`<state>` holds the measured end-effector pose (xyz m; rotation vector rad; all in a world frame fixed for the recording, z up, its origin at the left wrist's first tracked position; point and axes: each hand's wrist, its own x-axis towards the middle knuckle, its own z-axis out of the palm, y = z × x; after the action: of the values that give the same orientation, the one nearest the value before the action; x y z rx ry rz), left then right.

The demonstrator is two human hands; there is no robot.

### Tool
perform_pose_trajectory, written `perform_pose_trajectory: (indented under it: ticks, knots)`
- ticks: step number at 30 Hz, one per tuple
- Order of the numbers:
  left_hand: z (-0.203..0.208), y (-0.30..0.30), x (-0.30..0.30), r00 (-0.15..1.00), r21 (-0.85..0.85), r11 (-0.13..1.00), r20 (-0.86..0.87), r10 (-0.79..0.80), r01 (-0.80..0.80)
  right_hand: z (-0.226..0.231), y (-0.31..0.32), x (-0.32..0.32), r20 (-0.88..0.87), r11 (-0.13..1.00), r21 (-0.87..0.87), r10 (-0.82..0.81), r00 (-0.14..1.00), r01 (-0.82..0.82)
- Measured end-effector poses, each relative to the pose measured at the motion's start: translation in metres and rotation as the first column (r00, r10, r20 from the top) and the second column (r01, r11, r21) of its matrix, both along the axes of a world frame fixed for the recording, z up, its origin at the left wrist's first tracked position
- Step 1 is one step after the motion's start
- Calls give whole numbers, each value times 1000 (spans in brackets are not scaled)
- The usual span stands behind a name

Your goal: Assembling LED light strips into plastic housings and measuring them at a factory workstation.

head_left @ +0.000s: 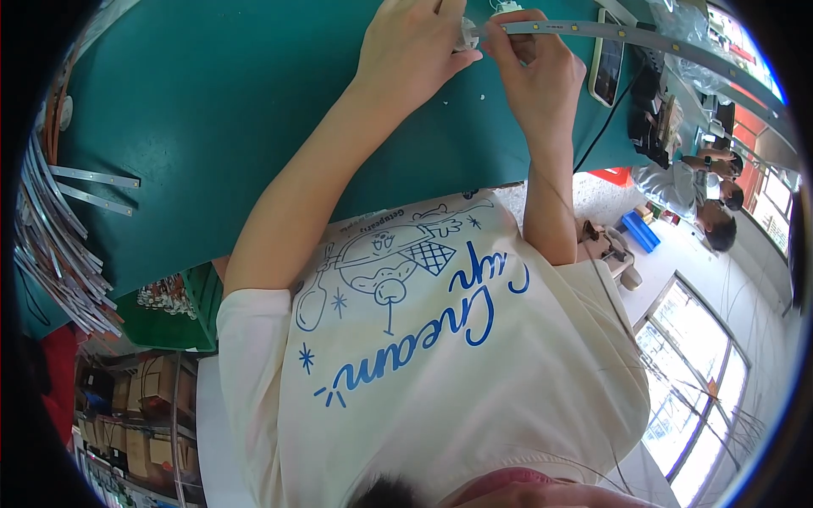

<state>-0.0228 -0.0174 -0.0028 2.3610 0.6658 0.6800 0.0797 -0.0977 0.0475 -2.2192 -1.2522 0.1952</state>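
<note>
At the top of the head view, my left hand [411, 42] is closed around a small clear plastic piece [467, 35], which its fingers partly hide. Just to the right, my right hand [539, 72] pinches the end of an LED strip [622, 34] between thumb and fingers. The pale strip, dotted with small yellow LEDs, runs from that pinch off to the right in a long curve. Its held end points at the clear piece; whether the two touch I cannot tell. Behind my right hand lies a small white part [506, 7], cut off by the picture's edge.
A phone [605, 63] lies on the green table [212, 110] right of my right hand, near a black cable [605, 127]. Bundled LED strips [63, 245] hang over the left side. Below the table edge stands a green crate [199, 313]. Other people sit far right.
</note>
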Motion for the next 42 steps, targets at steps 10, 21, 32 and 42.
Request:
perform_pose_trajectory:
  ticks: [10, 21, 32, 42]
  knots:
    - [-8, 0, 1, 997, 33, 999, 81, 5, -8, 4, 0, -4, 83, 995, 18, 101, 991, -103]
    - [-3, 2, -5, 999, 10, 999, -3, -47, 47, -6, -9, 6, 3, 995, 22, 93, 996, -93]
    - [-2, 6, -4, 998, -50, 997, 28, -65, 66, -8, -4, -2, 101, 995, 64, 65, 993, -72]
    - [-24, -2, 1, 999, -47, 999, 53, 1, 2, -19, -10, 4, 64, 977, 183, 95, 993, -105]
